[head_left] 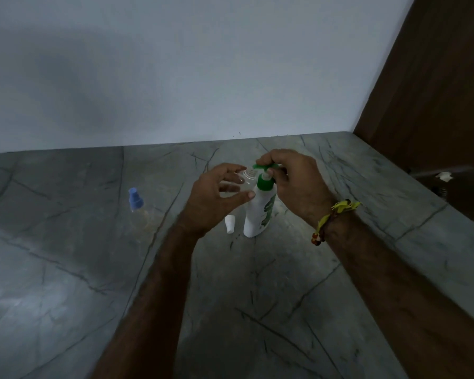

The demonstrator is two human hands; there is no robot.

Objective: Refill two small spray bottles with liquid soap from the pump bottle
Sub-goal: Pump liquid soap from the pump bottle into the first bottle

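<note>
The left hand (216,195) gripped the clear, uncapped spray bottle (244,181), holding its open neck under the green pump nozzle (260,166) to catch soap. The right hand (290,179) curled over the pump bottle (259,212), pressing the nozzle. The blue-capped spray bottle (137,209) stood well apart.

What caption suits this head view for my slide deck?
Left hand holds an uncapped clear spray bottle under the pump bottle nozzle while right hand presses the pump.

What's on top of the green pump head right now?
The right hand rests on the green pump head, fingers curled over it. The nozzle tip sits over the open neck of the clear bottle held in the left hand. Soap flow is not visible.
</note>
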